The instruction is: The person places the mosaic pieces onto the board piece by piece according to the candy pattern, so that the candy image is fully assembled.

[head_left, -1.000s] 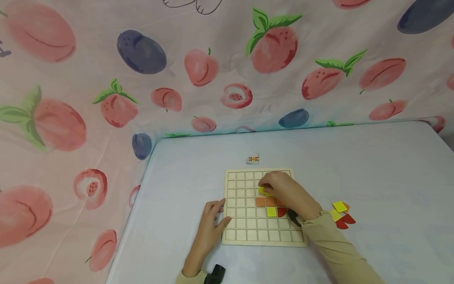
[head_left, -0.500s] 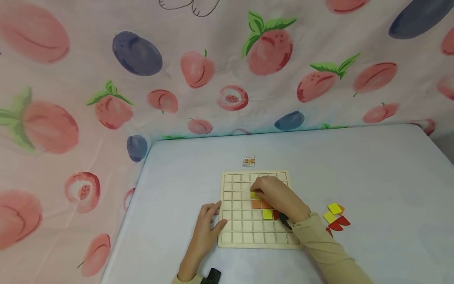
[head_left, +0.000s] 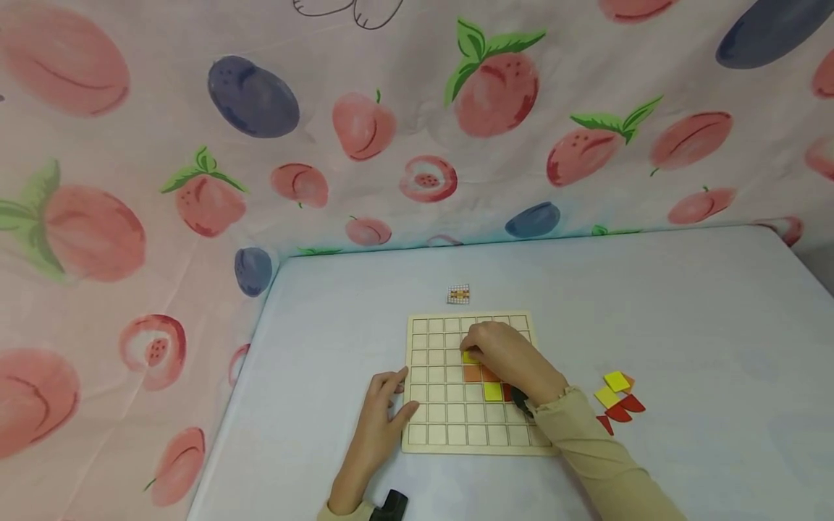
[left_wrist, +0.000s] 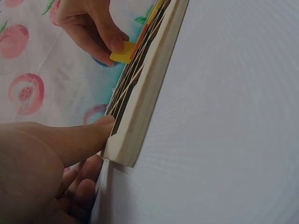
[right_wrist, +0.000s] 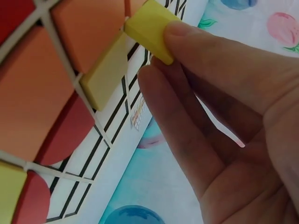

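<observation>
A pale wooden grid board (head_left: 436, 416) lies on the table, with orange tiles (head_left: 472, 373), a yellow tile (head_left: 493, 391) and red rounded pieces (right_wrist: 70, 128) in its cells. My left hand (head_left: 381, 412) rests at its left edge, thumb on the rim and the other fingers beside it. Over the middle of the board, my right hand (head_left: 504, 354) pinches a yellow square tile (right_wrist: 152, 30) by one end between thumb and finger. That tile is tilted above the grid, near another yellow tile (right_wrist: 105, 72). The right hand and forearm hide part of the board in the head view.
Loose yellow squares (head_left: 611, 391), a partly covered orange piece (head_left: 628, 382) and red rounded pieces (head_left: 619, 412) lie right of the board. A small printed pattern card (head_left: 458, 294) is behind it. Fruit-print cloth (head_left: 391, 65) hangs along the back and left.
My right hand has shifted slightly left over the board, still pinching the yellow tile. Another red piece shows beside the right sleeve. The left hand keeps its place at the board; the head view shifted a little.
</observation>
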Demonstrator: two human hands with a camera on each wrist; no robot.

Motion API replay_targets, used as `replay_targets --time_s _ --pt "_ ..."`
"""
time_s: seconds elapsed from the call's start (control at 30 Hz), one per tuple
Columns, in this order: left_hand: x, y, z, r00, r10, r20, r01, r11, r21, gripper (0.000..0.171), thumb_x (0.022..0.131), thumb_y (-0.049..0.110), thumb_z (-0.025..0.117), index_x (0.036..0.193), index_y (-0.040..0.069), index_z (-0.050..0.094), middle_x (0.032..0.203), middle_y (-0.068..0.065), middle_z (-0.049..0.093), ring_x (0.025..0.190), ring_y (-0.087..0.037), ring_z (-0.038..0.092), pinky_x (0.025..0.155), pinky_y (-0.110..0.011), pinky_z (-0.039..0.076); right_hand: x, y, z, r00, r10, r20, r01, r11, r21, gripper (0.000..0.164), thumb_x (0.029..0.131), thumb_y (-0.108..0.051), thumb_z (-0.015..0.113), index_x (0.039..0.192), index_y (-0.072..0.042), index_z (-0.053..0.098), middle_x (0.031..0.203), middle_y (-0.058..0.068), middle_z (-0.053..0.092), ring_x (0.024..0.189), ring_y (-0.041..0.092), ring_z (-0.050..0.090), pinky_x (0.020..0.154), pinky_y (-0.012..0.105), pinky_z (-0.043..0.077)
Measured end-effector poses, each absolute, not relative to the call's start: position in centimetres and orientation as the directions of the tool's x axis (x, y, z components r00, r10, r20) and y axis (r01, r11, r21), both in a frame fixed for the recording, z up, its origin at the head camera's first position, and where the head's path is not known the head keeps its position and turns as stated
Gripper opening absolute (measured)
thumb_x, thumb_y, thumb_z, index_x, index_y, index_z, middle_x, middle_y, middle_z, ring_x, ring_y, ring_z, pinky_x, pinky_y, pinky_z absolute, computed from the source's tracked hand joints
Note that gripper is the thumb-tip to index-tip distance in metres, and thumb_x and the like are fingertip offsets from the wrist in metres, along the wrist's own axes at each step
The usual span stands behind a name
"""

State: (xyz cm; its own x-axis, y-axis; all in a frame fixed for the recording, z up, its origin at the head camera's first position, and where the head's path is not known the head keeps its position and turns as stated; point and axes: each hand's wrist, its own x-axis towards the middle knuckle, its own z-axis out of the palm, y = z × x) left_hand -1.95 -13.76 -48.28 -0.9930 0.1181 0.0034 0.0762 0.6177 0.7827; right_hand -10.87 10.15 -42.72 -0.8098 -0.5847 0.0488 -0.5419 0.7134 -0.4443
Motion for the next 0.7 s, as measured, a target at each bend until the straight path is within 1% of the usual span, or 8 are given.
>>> replay_targets --time_s 0.1,0.17,0.33,0.4,0.53,0.6,0.7 --pt "-1.90 -13.76 -48.26 -0.993 0.114 -0.009 0.064 0.617 0.785 0.059 0.089 0.011 0.073 0.143 0.005 0.051 0.126 -0.004 0.051 0.108 -0.014 0.051 0.088 -0.027 0.045 -11.07 10.23 -42.88 -0.811 -0.582 0.060 -0.543 0.712 -0.445 0.016 0.087 0.002 0.072 0.082 -0.012 0.078 0.078 -0.001 0.069 0.067 0.007 0.051 0.064 0.023 0.042" --pt "-1.87 -13.76 -48.24 -0.993 0.116 -0.009 0.065 0.617 0.785 0.059 0.090 0.011 0.073 0.144 0.005 0.051 0.126 -0.004 0.051 0.108 -0.014 0.051 0.088 -0.027 0.044 -11.22 10.27 -43.01 -0.806 -0.589 0.064 -0.550 0.705 -0.447 0.019 0.088 0.003 0.071 0.078 -0.012 0.076 0.075 -0.001 0.066 0.066 0.008 0.049 0.063 0.024 0.040" --pt "-1.86 -13.79 -48.11 -0.993 0.117 -0.013 0.062 0.614 0.787 0.059 0.089 0.010 0.073 0.143 0.004 0.051 0.125 -0.004 0.051 0.108 -0.014 0.051 0.088 -0.027 0.044 -11.44 10.32 -43.57 -0.801 -0.595 0.071 -0.554 0.689 -0.467 0.018 0.087 0.003 0.071 0.079 -0.012 0.076 0.073 -0.002 0.058 0.067 0.009 0.045 0.063 0.024 0.040" --pt "-1.86 -13.79 -48.03 -0.993 0.116 -0.016 0.059 0.615 0.786 0.059 0.089 0.010 0.073 0.143 0.005 0.051 0.125 -0.004 0.051 0.107 -0.014 0.051 0.088 -0.027 0.044 -11.44 10.30 -43.68 -0.811 -0.581 0.065 -0.536 0.695 -0.478 0.013 0.086 0.002 0.073 0.086 -0.011 0.078 0.078 -0.002 0.062 0.070 0.009 0.050 0.066 0.024 0.045" --pt "-1.89 -13.77 -47.97 -0.993 0.114 -0.018 0.057 0.616 0.785 0.059 0.090 0.011 0.073 0.144 0.005 0.050 0.126 -0.004 0.051 0.108 -0.014 0.051 0.088 -0.027 0.044 -11.47 10.18 -43.56 -0.832 -0.554 0.030 -0.496 0.719 -0.488 0.011 0.087 -0.001 0.074 0.092 -0.009 0.079 0.086 0.000 0.068 0.079 0.013 0.059 0.074 0.029 0.052" --pt "-1.89 -13.77 -47.94 -0.994 0.113 -0.015 0.057 0.614 0.787 0.058 0.090 0.011 0.073 0.144 0.005 0.051 0.126 -0.005 0.051 0.107 -0.014 0.051 0.087 -0.027 0.044 -11.41 10.17 -43.51 -0.840 -0.543 0.014 -0.481 0.730 -0.485 0.012 0.087 -0.001 0.074 0.095 -0.008 0.079 0.089 0.002 0.069 0.082 0.016 0.061 0.077 0.031 0.053" --pt "-1.89 -13.76 -47.94 -0.993 0.120 0.004 0.077 0.612 0.787 0.058 0.090 0.010 0.073 0.143 0.004 0.051 0.125 -0.006 0.051 0.107 -0.015 0.051 0.086 -0.027 0.044 -11.38 10.19 -43.48 -0.843 -0.538 -0.003 -0.469 0.738 -0.485 0.011 0.087 -0.002 0.074 0.096 -0.007 0.078 0.091 0.003 0.069 0.083 0.016 0.062 0.077 0.032 0.053"
